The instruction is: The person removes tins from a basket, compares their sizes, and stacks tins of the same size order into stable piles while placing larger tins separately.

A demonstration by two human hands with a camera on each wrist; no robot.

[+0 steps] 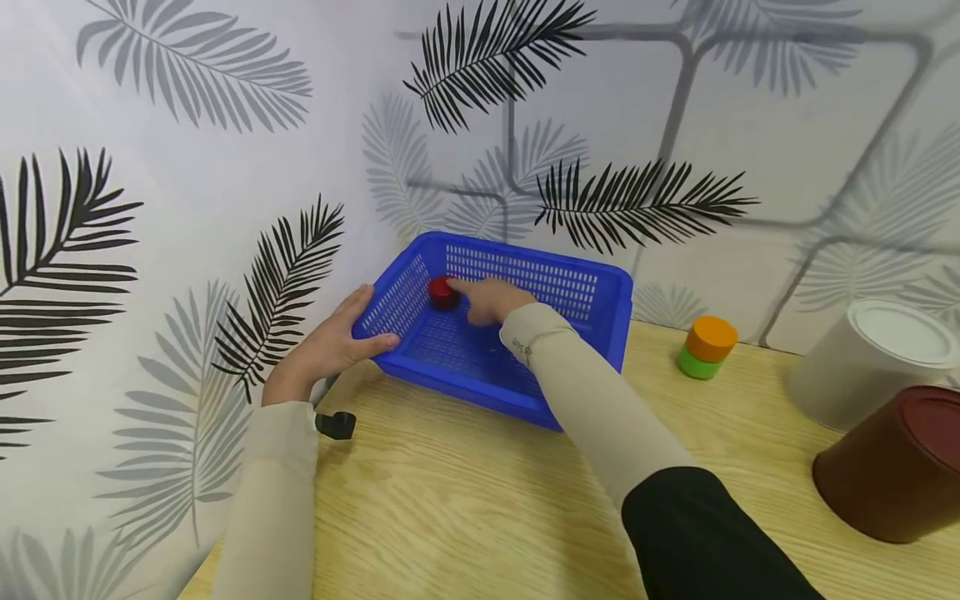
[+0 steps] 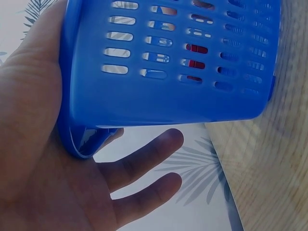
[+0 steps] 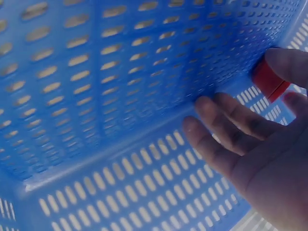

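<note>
A blue slotted plastic basket [image 1: 442,372] stands on the table against the wall. My left hand [image 1: 330,337] rests on its left corner, thumb over the rim. In the left wrist view, the fingers [image 2: 144,163] extend outside the basket wall. Inside the basket at the far left corner sits a small red round piece [image 1: 442,294]. My right hand [image 1: 491,302] reaches in, its straight index fingertip right at the piece's upper edge. The right wrist view shows the other fingers [image 3: 214,139] spread beside the slotted wall, with the red piece [image 3: 269,81] partly hidden by a digit.
Right of the basket, an orange round piece [image 1: 712,337] is stacked on a green one [image 1: 698,362]. Farther right stand a white tub [image 1: 855,367] and a brown tub [image 1: 885,467] with a dark red top. A leaf-patterned wall [image 1: 465,150] closes off the back and left.
</note>
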